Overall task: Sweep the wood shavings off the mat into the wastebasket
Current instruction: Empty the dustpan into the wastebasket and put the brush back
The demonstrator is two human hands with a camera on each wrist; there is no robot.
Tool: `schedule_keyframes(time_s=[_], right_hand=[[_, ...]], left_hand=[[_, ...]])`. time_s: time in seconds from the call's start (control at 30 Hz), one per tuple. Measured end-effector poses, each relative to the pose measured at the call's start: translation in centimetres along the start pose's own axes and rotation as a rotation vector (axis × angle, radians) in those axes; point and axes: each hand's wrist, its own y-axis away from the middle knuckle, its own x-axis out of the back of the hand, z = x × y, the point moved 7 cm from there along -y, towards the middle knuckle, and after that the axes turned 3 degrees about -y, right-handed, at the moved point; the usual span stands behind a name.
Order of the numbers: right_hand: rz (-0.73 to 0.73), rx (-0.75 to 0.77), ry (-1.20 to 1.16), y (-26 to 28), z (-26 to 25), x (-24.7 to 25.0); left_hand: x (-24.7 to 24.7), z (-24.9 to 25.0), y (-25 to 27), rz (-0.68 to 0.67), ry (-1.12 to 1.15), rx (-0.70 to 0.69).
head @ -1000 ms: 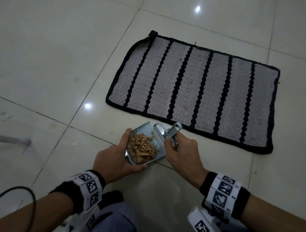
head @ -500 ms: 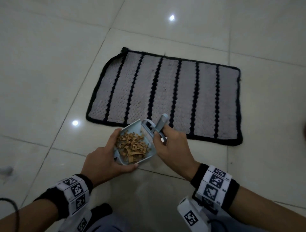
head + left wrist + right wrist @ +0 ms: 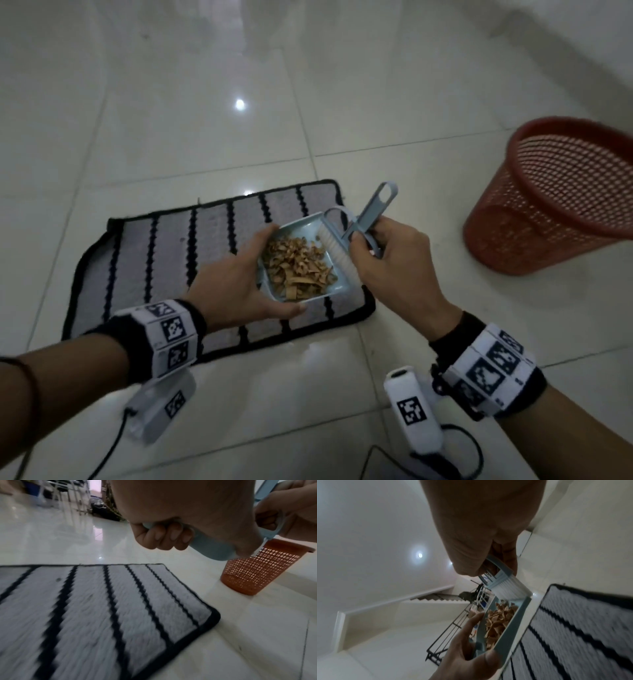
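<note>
You're at the carry step: your left hand (image 3: 236, 284) cradles the dustpan (image 3: 301, 294) full of wood shavings (image 3: 296, 265) above the mat (image 3: 164, 253), and your right hand (image 3: 394, 260) grips the brush (image 3: 337, 251) against it. Next, I'd say, swing over to the wastebasket (image 3: 561, 195), right of the mat, and tip. The wastebasket's far side is cut off.

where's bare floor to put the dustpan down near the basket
Bare tile lies between the mat's right edge and the wastebasket, and in front of the basket toward the right wrist. It is crowded over the mat's right end, where the left hand and right hand hold the dustpan and brush.
</note>
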Motion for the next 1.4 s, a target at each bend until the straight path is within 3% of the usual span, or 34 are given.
schedule_keyframes(time_s=[0.17,0.47,0.7,0.9,1.03,1.23,1.4], right_hand=[[0.168,-0.037,0.01,-4.3,2.0,8.5],[0.44,-0.115,-0.014,-8.5,7.4,24.3],[0.618,-0.283,0.08,-8.6,14.5,32.0],[0.622,-0.424,0.213,-4.7,16.9,33.5],[0.754,-0.485,0.19,-3.0,17.3,33.6],[1.049,-0.546,-0.088,-2.1,17.7,32.5],[0.986,-0.62,-0.06,-2.8,18.5,30.7]], left_hand=[[2.7,10.0,-8.4,-0.005,-0.074,-0.178],[3.2,27.3,-21.1,0.041,-0.246,-0.353],[2.0,37.5,-26.1,0.127,-0.591,-0.536],[-0.7,42.5,-26.5,0.108,-0.868,-0.722],[-2.3,43.7,-26.0,0.101,-0.93,-0.766],[-2.1,43.2,-25.8,0.098,-0.787,-0.726],[-2.0,42.5,-25.5,0.071,-0.659,-0.685]])
